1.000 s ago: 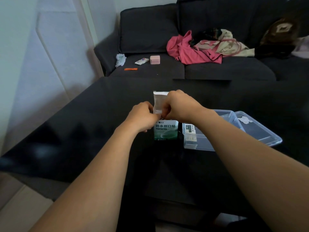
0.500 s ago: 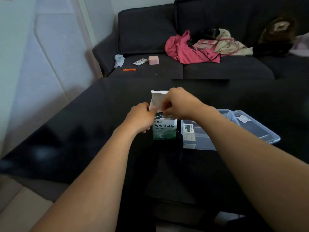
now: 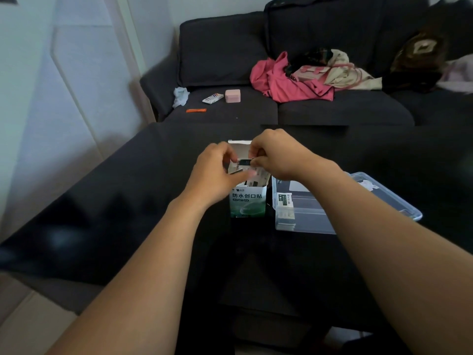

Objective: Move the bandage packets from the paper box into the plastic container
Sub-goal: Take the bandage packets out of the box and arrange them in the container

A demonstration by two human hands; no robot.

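Note:
A small white-and-green paper box stands upright on the black table, its top flap open and raised. Bandage packets stick out of its top. My right hand pinches one packet above the opening. My left hand rests against the box's upper left side, its fingers on the packets at the opening. Just right of the box sits a clear plastic container with packets stacked in its left end.
The container's clear lid lies against its right side. Behind the black table stands a dark sofa with pink clothing, a pink case and small items. A pale wall runs along the left.
The box's flap has opened further and packets now show at the top. My right hand has lifted one packet up out of the opening; my left hand has shifted onto the box's top.

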